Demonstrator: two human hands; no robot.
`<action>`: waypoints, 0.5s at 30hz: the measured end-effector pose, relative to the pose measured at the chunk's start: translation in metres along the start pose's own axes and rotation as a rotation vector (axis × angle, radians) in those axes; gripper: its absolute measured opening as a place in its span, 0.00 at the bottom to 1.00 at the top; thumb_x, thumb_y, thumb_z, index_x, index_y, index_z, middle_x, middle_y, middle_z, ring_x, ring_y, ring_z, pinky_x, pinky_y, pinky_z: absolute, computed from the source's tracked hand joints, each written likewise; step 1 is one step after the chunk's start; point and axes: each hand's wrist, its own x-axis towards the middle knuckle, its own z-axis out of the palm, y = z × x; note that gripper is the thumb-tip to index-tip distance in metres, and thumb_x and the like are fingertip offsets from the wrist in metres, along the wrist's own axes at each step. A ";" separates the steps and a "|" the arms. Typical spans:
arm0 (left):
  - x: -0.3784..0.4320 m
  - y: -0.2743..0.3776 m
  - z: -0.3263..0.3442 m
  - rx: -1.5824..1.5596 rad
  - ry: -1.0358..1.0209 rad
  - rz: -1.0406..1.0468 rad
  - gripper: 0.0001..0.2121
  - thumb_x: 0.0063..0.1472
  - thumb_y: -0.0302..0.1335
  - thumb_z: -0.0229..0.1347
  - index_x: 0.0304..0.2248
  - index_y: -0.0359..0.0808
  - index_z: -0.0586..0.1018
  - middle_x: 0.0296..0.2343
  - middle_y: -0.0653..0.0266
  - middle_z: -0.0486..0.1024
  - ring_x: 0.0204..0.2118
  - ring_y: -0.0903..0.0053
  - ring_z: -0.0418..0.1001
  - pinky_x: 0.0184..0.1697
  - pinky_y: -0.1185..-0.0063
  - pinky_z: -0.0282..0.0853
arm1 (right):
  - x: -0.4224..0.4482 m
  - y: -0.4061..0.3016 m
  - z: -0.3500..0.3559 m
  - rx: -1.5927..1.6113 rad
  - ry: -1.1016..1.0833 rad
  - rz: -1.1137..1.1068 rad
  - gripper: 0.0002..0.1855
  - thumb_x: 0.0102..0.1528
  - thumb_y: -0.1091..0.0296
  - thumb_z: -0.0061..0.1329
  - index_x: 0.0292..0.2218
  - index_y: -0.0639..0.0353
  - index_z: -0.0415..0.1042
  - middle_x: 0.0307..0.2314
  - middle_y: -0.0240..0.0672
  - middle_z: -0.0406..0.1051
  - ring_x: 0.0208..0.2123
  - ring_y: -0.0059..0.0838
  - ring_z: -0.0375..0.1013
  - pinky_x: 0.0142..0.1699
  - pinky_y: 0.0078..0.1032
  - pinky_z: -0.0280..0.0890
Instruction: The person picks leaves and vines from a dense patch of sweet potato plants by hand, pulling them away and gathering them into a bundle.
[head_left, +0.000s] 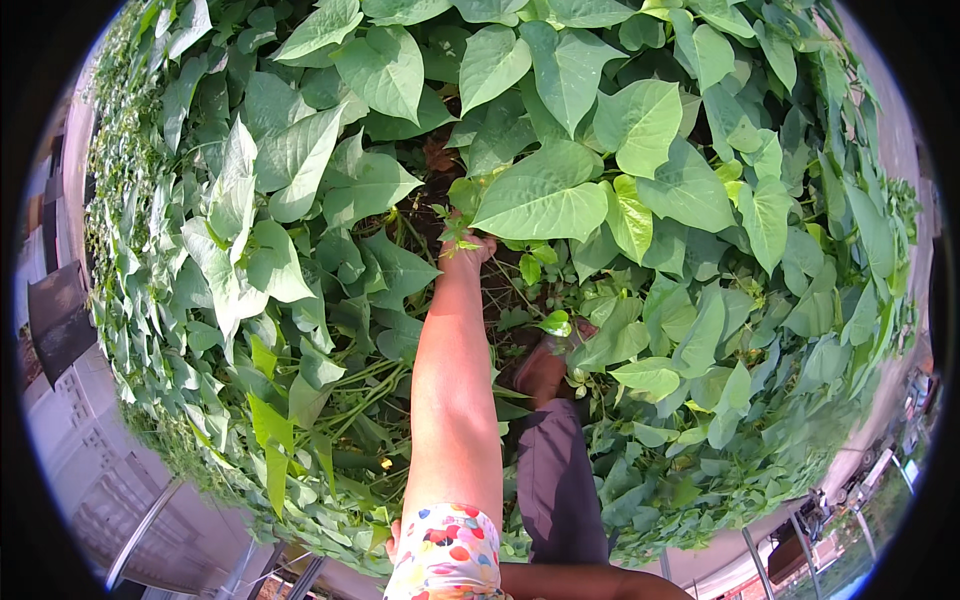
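Observation:
My left hand (471, 244) reaches down among broad green heart-shaped leaves (544, 195), at the end of my outstretched bare forearm. Its fingers are mostly hidden by foliage, and a small leafy weed sprig (459, 231) lies across the hand. Whether the fingers hold a stem cannot be made out. Dark soil (431, 199) shows just beyond the hand. My right forearm (592, 582) crosses low behind the sleeve (450, 544) with coloured dots. Only a few fingertips of my right hand (393, 538) peek out at the sleeve's left side.
Dense leafy vines surround me, with bare stems (367, 390) left of my forearm. My shoe (541, 371) and dark trouser leg (561, 484) are right of the arm, partly among leaves. Pale paving (862, 442), a white wall (127, 480) and metal poles (142, 532) edge the view.

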 end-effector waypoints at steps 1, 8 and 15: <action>0.005 -0.001 0.000 0.025 0.017 0.017 0.08 0.48 0.37 0.48 0.23 0.43 0.68 0.15 0.75 0.65 0.12 0.81 0.54 0.15 0.79 0.44 | -0.001 0.001 -0.001 0.008 0.005 -0.007 0.15 0.47 0.64 0.39 0.38 0.58 0.64 0.34 0.37 0.65 0.39 0.35 0.61 0.46 0.44 0.50; 0.003 -0.012 -0.001 0.219 0.042 0.000 0.07 0.48 0.36 0.49 0.23 0.44 0.69 0.17 0.75 0.67 0.14 0.81 0.56 0.16 0.78 0.45 | -0.003 0.009 -0.001 0.053 0.011 0.024 0.15 0.47 0.63 0.39 0.38 0.58 0.64 0.34 0.37 0.65 0.39 0.35 0.61 0.45 0.44 0.50; -0.001 -0.020 -0.021 0.331 0.250 0.185 0.05 0.45 0.30 0.50 0.24 0.42 0.69 0.17 0.73 0.65 0.18 0.82 0.56 0.18 0.75 0.47 | -0.010 -0.002 0.006 0.040 0.004 -0.007 0.16 0.47 0.63 0.39 0.38 0.57 0.64 0.34 0.37 0.64 0.40 0.36 0.61 0.45 0.45 0.50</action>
